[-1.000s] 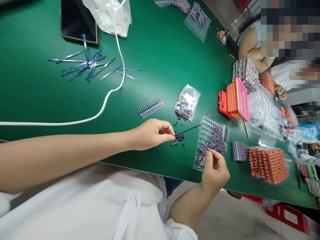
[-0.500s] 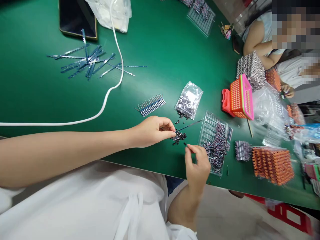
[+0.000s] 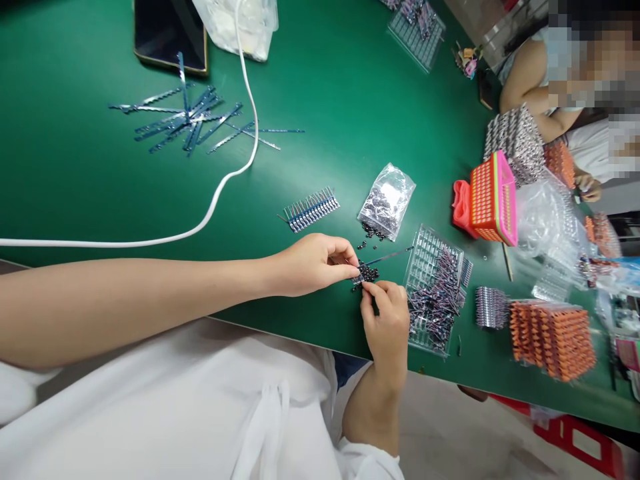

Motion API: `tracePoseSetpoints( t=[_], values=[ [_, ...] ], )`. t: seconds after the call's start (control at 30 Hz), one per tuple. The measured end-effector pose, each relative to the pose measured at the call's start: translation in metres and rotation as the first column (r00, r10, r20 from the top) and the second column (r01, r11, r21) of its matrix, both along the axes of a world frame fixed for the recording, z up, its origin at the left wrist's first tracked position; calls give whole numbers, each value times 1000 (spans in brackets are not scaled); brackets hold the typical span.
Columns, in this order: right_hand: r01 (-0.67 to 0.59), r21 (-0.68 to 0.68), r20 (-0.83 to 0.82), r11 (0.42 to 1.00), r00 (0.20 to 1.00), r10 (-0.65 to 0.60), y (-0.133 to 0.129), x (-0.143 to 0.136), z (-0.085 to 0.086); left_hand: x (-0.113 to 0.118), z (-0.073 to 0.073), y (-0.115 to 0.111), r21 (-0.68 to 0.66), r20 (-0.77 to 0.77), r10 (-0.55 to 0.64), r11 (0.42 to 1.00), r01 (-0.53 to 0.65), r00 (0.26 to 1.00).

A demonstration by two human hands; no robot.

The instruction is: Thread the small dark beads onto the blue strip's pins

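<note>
Over a small pile of dark beads [image 3: 371,273], my left hand [image 3: 320,265] pinches a thin blue metal strip [image 3: 387,257] that points right towards a clear tray. My right hand [image 3: 387,313] is closed, thumb and forefinger pressed together close to the left fingertips; whatever it holds is too small to name. Behind the pile lies a clear bag [image 3: 387,200] with dark beads spilling from its mouth. The clear tray [image 3: 417,257] to the right carries many dark, purplish pieces. A row of similar strips [image 3: 314,210] lies left of the bag.
Loose blue strips [image 3: 190,120] lie at the upper left near a phone [image 3: 170,33] and a white cable [image 3: 216,193]. To the right are an orange and pink basket [image 3: 493,200] and stacked orange pieces [image 3: 553,340]. A person sits across the table, upper right.
My right hand has moved left, and its fingertips now meet the area at my left fingertips. The left hand keeps its pinch on the strip. The whole view has shifted slightly.
</note>
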State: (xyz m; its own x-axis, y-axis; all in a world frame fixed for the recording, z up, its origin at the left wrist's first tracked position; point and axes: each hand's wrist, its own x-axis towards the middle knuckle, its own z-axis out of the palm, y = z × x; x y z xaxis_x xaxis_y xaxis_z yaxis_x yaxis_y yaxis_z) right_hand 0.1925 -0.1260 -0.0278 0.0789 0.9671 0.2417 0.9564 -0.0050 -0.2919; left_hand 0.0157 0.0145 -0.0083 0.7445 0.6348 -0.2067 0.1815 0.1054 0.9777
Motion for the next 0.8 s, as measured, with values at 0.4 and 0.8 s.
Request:
tracePoseSetpoints(
  t=[0.4,0.8],
  values=[
    [38,85,-60,996,998,-33,6,-3,-1,-1,1,1,24,-29,-44,999,45,999],
    [124,479,-115,869,990,-78,-1,-31,2,-1,3,-19,-294,298,-50,945,141,953]
  ],
)
